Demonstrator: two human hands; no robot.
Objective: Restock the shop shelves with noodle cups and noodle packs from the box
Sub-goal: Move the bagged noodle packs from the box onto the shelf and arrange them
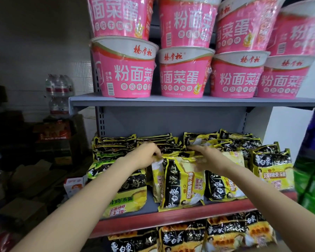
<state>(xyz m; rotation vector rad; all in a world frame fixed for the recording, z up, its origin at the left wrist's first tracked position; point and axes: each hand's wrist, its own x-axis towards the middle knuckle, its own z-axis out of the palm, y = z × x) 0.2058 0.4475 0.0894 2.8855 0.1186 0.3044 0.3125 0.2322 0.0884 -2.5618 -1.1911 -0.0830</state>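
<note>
Both hands, left hand [145, 155] and right hand [207, 157], grip the upright noodle pack [182, 182].

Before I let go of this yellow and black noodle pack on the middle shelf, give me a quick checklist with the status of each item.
1. Left hand grips the yellow and black noodle pack at its top: ok.
2. Right hand on its top edge: ok; grip blurred.
3. Pack upright at the red-edged shelf front: ok.
4. Pack square with the neighbouring packs: not ok, tilted.
5. Pink noodle cups above stacked steady: ok.
6. Box supply: cannot tell.
</note>
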